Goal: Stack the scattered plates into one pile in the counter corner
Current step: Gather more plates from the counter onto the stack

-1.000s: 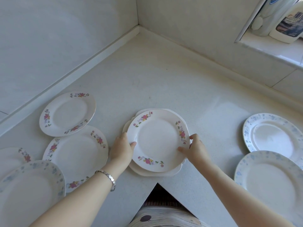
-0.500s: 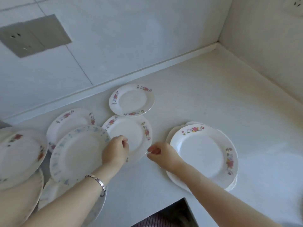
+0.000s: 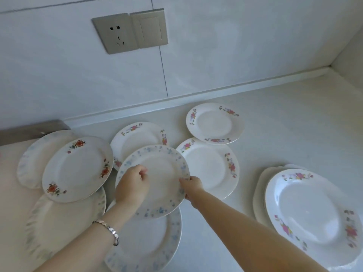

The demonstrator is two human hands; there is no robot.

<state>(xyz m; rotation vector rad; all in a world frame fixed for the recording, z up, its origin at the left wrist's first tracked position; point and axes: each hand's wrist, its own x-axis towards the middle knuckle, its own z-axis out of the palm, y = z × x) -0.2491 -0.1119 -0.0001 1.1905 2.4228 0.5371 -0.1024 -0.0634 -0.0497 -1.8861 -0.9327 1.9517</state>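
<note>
A blue-flowered plate lies on top of other plates at the middle left. My left hand rests on its left part with fingers curled, and my right hand pinches its right rim. Pink-flowered plates lie behind it, to its right and further back. A red-flowered plate overlaps pale plates on the left. A short pile topped by a pink-flowered plate stands at the right. Another blue-rimmed plate lies under my left forearm.
The white counter runs back to the wall corner at the upper right. A grey socket and switch sit on the wall. A metal edge shows at the far left.
The view has swung left. Both hands left the pile on the right and have moved onto the blue-flowered plate, the right hand now at its rim.
</note>
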